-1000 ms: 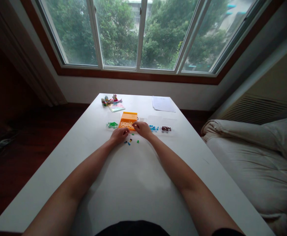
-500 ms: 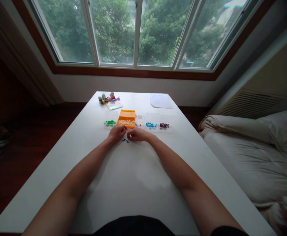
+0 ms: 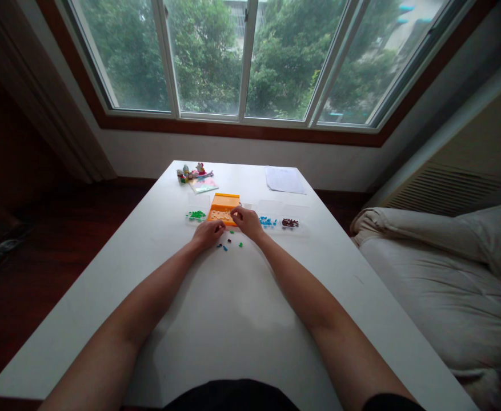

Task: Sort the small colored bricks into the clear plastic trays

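My right hand [image 3: 247,221] reaches over the right edge of an open orange box [image 3: 225,201], its fingertips pinched together at the small pale pieces [image 3: 220,215] inside. Whether a piece sits between those fingertips is too small to see. My left hand [image 3: 209,233] rests on the table just in front of the box, fingers curled closed; anything in them is hidden. Between and before the hands lie a few loose bits: a green piece [image 3: 240,245], a dark red piece [image 3: 229,241] and a blue piece [image 3: 225,249].
Clear trays hold green pieces [image 3: 196,215] on the left, blue pieces [image 3: 268,221] and dark brown pieces [image 3: 290,223] on the right. Small toy figures [image 3: 185,173] and a shiny packet [image 3: 204,184] lie at the back left of the white table [image 3: 241,319]. Paper sheets [image 3: 285,180] lie back right.
My right hand has moved from beside my left hand forward to the orange box. Green and dark red bits now show on the table. The view has shifted slightly.
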`<state>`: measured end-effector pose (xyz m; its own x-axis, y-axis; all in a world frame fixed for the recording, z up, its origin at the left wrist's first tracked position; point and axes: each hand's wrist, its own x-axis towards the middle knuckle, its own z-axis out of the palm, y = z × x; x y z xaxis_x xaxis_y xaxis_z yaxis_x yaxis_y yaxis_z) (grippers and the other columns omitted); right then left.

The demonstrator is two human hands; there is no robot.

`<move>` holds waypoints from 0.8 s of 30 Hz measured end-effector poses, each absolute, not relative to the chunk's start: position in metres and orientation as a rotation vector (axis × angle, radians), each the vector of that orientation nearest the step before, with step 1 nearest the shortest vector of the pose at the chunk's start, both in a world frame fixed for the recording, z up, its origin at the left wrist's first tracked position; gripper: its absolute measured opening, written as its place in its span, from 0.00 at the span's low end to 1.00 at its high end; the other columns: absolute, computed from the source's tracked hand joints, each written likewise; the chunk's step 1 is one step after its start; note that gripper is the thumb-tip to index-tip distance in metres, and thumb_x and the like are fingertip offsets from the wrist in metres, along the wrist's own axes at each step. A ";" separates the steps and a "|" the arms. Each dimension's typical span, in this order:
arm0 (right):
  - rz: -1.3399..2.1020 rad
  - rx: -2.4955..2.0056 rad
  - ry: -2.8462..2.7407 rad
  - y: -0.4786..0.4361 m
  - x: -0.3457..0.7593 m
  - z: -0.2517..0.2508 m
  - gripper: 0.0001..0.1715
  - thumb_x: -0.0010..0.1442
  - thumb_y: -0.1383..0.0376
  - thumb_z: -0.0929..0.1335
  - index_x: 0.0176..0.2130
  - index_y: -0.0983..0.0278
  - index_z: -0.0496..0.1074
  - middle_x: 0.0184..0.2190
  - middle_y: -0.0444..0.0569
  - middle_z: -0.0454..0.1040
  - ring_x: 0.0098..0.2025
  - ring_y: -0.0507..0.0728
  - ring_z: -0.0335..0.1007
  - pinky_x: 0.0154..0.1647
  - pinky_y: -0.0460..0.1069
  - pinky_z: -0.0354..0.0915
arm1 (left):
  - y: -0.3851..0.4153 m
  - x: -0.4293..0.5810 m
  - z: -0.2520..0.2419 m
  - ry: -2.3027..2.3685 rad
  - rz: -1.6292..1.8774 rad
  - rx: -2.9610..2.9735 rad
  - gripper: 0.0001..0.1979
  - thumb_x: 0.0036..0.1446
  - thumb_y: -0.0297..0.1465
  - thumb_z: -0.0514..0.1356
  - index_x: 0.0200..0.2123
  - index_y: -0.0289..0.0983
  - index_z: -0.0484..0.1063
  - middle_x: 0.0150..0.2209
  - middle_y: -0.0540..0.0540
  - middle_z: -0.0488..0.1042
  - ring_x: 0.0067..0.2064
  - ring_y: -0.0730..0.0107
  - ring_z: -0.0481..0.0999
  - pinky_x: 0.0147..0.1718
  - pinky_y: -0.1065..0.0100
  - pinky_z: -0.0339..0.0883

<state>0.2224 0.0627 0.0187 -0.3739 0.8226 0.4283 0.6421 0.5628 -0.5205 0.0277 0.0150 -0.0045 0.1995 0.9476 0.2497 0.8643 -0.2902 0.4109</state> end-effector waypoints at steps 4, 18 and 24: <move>0.321 -1.243 -2.103 0.068 0.221 0.018 0.15 0.62 0.64 0.66 0.49 0.60 0.74 0.25 0.41 0.70 0.29 0.52 0.66 0.34 0.45 0.58 | 0.015 0.027 -0.002 1.742 0.679 2.278 0.14 0.61 0.38 0.55 0.39 0.40 0.79 0.31 0.46 0.78 0.31 0.66 0.72 0.30 0.68 0.58; 0.601 -1.137 -2.611 0.055 0.252 0.029 0.06 0.58 0.62 0.72 0.36 0.60 0.79 0.29 0.43 0.76 0.28 0.50 0.67 0.29 0.44 0.54 | 0.018 0.022 0.000 1.647 0.637 2.285 0.15 0.60 0.39 0.56 0.39 0.41 0.80 0.32 0.47 0.79 0.32 0.67 0.73 0.31 0.68 0.59; 0.378 -1.233 -2.656 0.047 0.246 0.027 0.07 0.58 0.66 0.71 0.38 0.58 0.79 0.32 0.45 0.78 0.32 0.53 0.71 0.31 0.45 0.57 | 0.016 0.021 0.005 1.637 0.617 2.264 0.14 0.60 0.39 0.56 0.40 0.40 0.80 0.33 0.46 0.80 0.33 0.66 0.74 0.31 0.69 0.61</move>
